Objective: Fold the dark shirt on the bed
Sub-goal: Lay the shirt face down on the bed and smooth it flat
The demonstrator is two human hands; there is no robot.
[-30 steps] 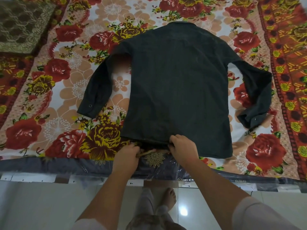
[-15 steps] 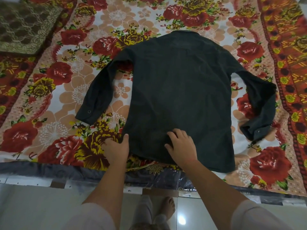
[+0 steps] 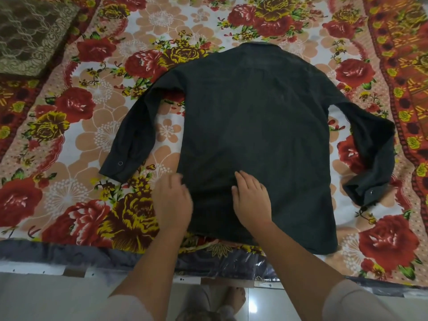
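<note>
Listing, left to right, as seen from the head camera:
Brown cushion (image 3: 30,35): far left corner of the bed, lace-patterned, well apart from the shirt.
Floral bedsheet (image 3: 76,126): red and yellow roses on white and peach; covers the bed under everything.
Left sleeve (image 3: 129,140): lies angled outward and down, cuff with a snap button near the left hand.
Left hand (image 3: 172,200): blurred, open and flat, fingers at the left side edge of the shirt body; grasping nothing that can be seen.
Dark shirt (image 3: 254,126): spread back-up in the middle of the bed, collar away from the person, hem at the near bed edge.
Right hand (image 3: 251,200): open, palm down, pressing on the lower shirt body; fingers spread, not clenched.
Right sleeve (image 3: 375,154): bent at the elbow, cuff turned back toward the hem.
</note>
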